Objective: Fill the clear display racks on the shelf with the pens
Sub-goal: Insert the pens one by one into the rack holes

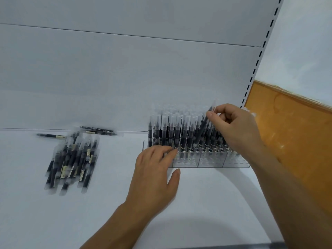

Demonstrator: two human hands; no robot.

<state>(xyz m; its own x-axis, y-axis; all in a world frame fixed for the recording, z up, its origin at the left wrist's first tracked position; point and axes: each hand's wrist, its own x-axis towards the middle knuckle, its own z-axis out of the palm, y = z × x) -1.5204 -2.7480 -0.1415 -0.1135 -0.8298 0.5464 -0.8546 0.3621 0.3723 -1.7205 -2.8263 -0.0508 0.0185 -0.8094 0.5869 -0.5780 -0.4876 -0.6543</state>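
Note:
A clear display rack (210,163) stands on the white shelf (53,212) near the back right, with several black pens with clear caps standing upright in it. My right hand (233,126) pinches the top of one pen (206,121) that leans tilted over the rack's right part. My left hand (154,175) rests on the rack's front left corner with fingers straight and the thumb spread. A loose pile of pens (71,160) lies on the shelf to the left.
Three single pens (98,131) lie by the back panel behind the pile. The slotted shelf upright (258,56) runs up at the right, with an orange wooden panel (296,141) beyond it. The shelf's front edge (215,246) is near the bottom.

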